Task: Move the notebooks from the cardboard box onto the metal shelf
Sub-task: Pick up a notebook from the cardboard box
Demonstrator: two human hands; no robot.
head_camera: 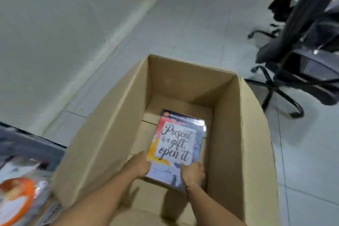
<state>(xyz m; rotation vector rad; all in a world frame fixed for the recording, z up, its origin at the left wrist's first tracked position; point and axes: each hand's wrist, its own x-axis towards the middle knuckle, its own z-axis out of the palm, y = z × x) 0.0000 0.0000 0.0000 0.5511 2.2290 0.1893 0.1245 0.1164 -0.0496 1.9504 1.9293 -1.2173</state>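
Observation:
An open cardboard box [238,134] stands on the floor below me. Inside it lies a notebook [178,141] with a colourful cover lettered "Present is a gift, open it", wrapped in shiny plastic. Both my arms reach down into the box. My left hand [140,166] grips the notebook's near left edge. My right hand [192,172] grips its near right corner. The notebook's near end is tilted up a little off the box floor. I cannot tell whether more notebooks lie under it. The metal shelf is not clearly in view.
A black swivel office chair [300,60] stands to the right of the box. At the lower left are blurred wrapped items with an orange and white cover [18,200] and a dark surface [27,145]. Grey floor tiles meet a pale wall [55,24] on the left.

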